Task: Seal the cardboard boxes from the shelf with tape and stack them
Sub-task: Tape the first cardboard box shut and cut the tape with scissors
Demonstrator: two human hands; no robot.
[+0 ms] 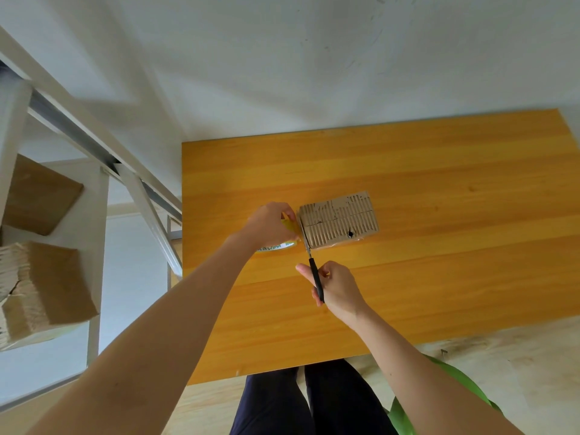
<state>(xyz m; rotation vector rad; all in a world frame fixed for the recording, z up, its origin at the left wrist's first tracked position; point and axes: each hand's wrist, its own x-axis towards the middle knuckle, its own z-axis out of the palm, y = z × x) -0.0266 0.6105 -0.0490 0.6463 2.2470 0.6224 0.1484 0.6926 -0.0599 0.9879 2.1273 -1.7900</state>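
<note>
Orange wooden table (pixel 439 158) bears one cardboard box (pixel 340 222); left hand (pixel 270 224) grips one tape roll (pixel 276 246) just beside it; right hand (pixel 339 287) grips one pair of scissors (pixel 315 277); two more boxes (pixel 40 196) (pixel 47 284) sit on the shelf (pixel 94 215).

On my feed both arms are bare all the way to the edge of the picture. The left forearm (pixel 175 324) runs in from the lower left corner and the right forearm (pixel 417 356) from the lower right. The left hand (pixel 270 226) and the right hand (pixel 339 288) are bare too. Below them I see dark navy trousers (pixel 273 403), plain cloth with soft folds and a thin gap between the two legs. Beside the right arm there is bright green cloth (pixel 400 417), smooth with a few darker creases. I cannot tell whether it is a top or some other garment.
</note>
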